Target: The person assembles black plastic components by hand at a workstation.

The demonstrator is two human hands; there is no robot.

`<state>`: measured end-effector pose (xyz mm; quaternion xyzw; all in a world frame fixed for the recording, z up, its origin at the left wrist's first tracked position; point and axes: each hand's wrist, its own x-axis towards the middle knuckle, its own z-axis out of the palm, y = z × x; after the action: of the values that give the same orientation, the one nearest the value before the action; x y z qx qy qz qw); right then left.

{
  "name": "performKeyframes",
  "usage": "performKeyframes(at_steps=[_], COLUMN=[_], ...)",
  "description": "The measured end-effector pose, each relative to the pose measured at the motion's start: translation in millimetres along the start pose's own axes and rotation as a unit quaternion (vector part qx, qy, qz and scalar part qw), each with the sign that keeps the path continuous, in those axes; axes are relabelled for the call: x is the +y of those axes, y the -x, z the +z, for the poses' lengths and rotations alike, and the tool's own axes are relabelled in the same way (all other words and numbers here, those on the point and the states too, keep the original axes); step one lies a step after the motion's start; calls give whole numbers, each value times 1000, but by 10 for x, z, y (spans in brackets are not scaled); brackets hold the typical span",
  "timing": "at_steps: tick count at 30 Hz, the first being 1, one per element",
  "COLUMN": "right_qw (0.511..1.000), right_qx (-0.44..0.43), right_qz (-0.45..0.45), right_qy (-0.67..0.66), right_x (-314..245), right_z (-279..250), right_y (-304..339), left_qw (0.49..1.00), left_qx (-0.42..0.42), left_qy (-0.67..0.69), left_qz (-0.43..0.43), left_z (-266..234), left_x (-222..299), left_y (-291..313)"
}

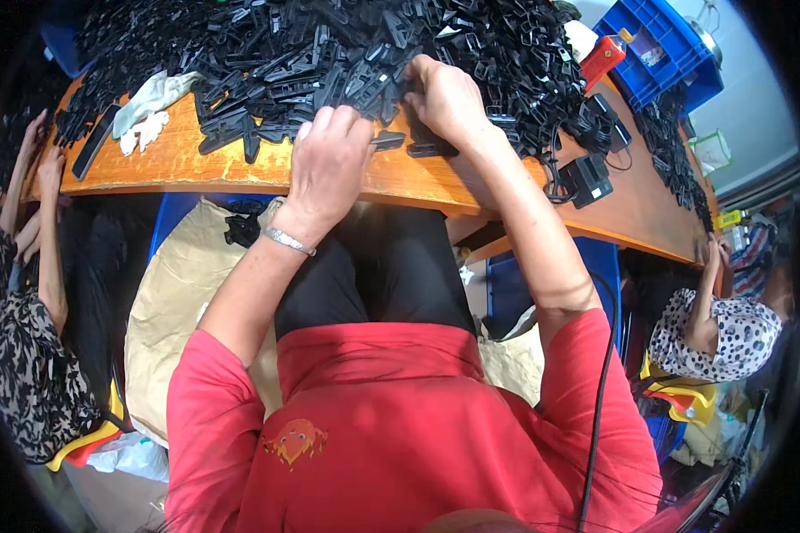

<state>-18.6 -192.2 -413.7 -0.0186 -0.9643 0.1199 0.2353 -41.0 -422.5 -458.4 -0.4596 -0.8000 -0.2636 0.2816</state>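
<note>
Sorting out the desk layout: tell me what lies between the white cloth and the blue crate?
The head view shows the heap of black plastic parts between white cloth and blue crate.

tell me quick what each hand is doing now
left hand: closed on a black plastic part
right hand: curled into the parts pile, hold cannot be told

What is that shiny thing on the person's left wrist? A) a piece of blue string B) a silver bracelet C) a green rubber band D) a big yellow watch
B: a thin silver bracelet circles the wrist just below the left hand, which rests at the edge of the heap of black plastic parts on the wooden table.
</note>
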Motion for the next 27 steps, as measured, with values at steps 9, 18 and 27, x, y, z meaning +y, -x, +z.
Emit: performKeyframes(at_steps=[9, 18, 27], right_qw=[964, 994, 995], right_qx=[9, 11, -63], right_qz=[75, 10, 18], right_qy=[-256, -110, -82], right_x=[-214, -379, -463], right_z=[-293, -153, -305], right_y=[386, 1140, 1007], left_qw=[997, 984, 986], left_qx=[3, -73, -38], left_qy=[82, 154, 159], left_qz=[3, 48, -31], left_z=[-205, -329, -259], left_x=[-51, -77, -191], left_y=[270, 293, 289])
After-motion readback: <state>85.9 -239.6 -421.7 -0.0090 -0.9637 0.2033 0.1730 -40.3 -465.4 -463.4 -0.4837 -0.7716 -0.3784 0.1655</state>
